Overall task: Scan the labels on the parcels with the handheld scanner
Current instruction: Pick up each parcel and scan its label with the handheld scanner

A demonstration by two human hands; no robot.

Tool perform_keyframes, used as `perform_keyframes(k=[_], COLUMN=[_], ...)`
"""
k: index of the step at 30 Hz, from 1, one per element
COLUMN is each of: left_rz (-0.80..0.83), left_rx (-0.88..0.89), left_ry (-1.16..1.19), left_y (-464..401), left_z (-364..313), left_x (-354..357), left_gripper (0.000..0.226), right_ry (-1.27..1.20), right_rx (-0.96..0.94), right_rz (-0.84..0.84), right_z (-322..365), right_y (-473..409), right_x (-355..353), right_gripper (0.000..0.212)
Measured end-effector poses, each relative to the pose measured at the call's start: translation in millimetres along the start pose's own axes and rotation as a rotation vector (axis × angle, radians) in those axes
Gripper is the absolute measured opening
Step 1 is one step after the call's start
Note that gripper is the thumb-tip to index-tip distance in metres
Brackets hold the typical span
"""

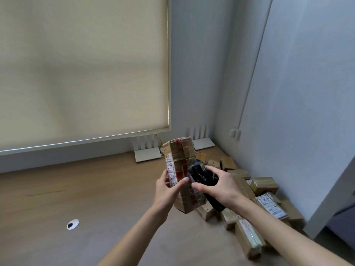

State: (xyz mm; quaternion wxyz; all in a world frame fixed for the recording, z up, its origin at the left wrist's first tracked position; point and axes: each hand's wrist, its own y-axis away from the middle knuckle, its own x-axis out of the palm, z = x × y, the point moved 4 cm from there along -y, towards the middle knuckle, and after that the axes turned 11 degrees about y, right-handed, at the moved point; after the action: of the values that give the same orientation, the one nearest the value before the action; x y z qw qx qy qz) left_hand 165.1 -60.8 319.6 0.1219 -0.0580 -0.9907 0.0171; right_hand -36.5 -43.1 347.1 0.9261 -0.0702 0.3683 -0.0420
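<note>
the left hand (166, 191) holds a tall cardboard parcel (181, 169) up in the air, above the brown table (76, 189). its fingers and thumb are wrapped round the lower part of the box, so the box stands almost straight up, tipped a little. the white label (171, 172) runs down the narrow left side, and the thumb sits on the edge just beside it. i think the box is lifted like this so the label is easy to turn toward the scanner.

the right hand (219, 186) grips the black handheld scanner (203, 181), fingers curled round its body. the scanner is right next to the box, on the side with the red tape. its top end points up and away, not at the label, so the label may not be read yet. it is hard to tell if the scanner touches the box.

the two hands are close together, each one holding its own thing.

more parcels (263, 204) lie in a heap in the corner by the wall, some with white labels facing up. they are not in any bin or tray, just piled on the table. two white stands (148, 155) sit by the window blind (82, 70).
</note>
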Motion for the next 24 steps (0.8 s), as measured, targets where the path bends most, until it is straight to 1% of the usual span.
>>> perform_keyframes(k=[3,6,10,13,16,20,22,24], left_rz=[0.004,-0.032,-0.049,-0.031,-0.037,-0.067,-0.025,0.009], left_rx=[-0.038,-0.067,-0.077,-0.12,-0.092,-0.119,-0.15,-0.176], left_ry=[0.073,0.074,0.119,0.194,0.171,0.148,0.162,0.208], left_y=[4,6,10,13,17,21,25,29], left_z=[-1,2,1,2,3,7,5,2], left_x=[-2,-12,-20,-25,-29,-35,-33,-32], left_gripper=[0.054,0.057,0.069,0.073,0.074,0.085,0.08,0.067], right_ry=[-0.009,-0.031,-0.039,-0.09,-0.149,-0.165,-0.183,-0.21], right_rx=[0.024,0.052,0.065,0.071,0.086,0.094,0.099,0.097], right_rz=[-0.012,-0.005,-0.014,0.032,0.048,0.072,0.079,0.076], right_z=[1,-1,0,5,8,14,16,18], right_y=[1,1,3,5,5,9,13,17], right_x=[-5,-9,-9,-5,-3,0,1,2], right_gripper=[0.09,0.085,0.093,0.097,0.093,0.089,0.087,0.085])
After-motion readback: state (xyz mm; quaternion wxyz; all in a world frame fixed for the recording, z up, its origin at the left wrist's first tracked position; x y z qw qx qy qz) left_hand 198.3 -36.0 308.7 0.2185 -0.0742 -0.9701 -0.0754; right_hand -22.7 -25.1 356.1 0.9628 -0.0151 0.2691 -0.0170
